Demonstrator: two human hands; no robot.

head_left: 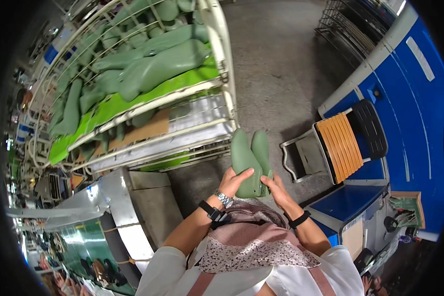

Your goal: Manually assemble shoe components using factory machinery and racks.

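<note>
In front of my body I hold two green shoe lasts side by side, soles or tops facing up, toes pointing away from me. My left hand (235, 181) is closed around the heel end of the larger-looking left shoe last (243, 157), thumb lying across it. The slimmer right shoe last (261, 147) is gripped near its heel by my right hand (277, 189), with the thumb on its near end. The lasts touch at the heels and part toward the toes. My fingers beneath them are hidden.
At the upper left stands a cream wire rack (225, 59) piled with green boot lasts (158, 66) on a bright green liner. A folding chair (341, 147) with a slatted seat is to the right, beside a blue panel (409, 98). A metal cabinet (155, 209) stands at left.
</note>
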